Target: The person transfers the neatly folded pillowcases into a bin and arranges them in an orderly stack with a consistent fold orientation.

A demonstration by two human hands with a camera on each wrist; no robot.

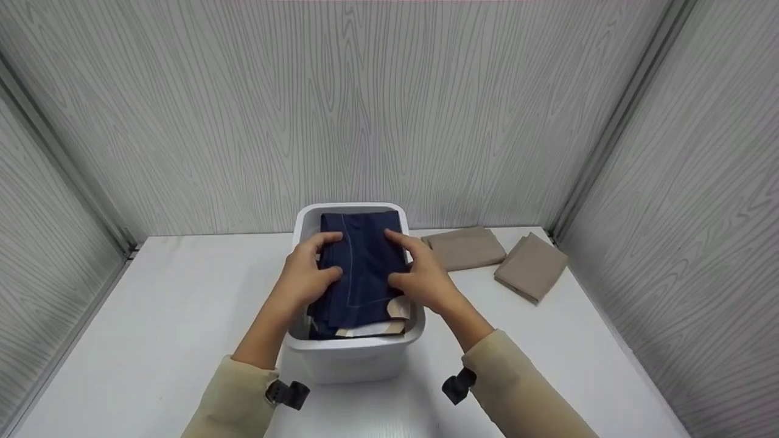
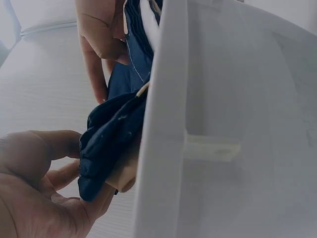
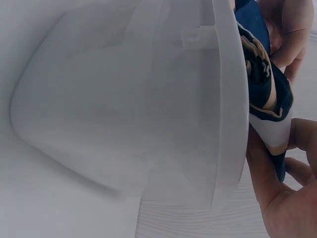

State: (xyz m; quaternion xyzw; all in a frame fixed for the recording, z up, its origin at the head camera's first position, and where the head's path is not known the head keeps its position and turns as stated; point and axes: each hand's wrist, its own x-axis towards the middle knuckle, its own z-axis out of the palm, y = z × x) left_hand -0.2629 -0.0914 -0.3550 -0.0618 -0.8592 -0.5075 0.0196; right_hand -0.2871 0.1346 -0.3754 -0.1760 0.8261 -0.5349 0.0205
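A folded navy cloth (image 1: 371, 261) with a thin pale stitched line lies at the top of a white plastic bin (image 1: 353, 345). My left hand (image 1: 307, 271) grips its left edge, thumb and fingers spread over the top. On the opposite edge my right hand (image 1: 423, 274) holds it the same way. The left wrist view shows the left hand (image 2: 44, 188) with its thumb on one side of the navy folds and fingers on the other. White and beige layers (image 3: 272, 129) show beside the navy, between the right hand's (image 3: 287, 193) thumb and fingers. Lower contents are hidden.
Two folded tan cloths, one (image 1: 465, 248) beside the bin and another (image 1: 532, 267) farther right, lie on the white table (image 1: 195, 304). Grey wood-grain panels (image 1: 353, 109) enclose the table at the back and sides.
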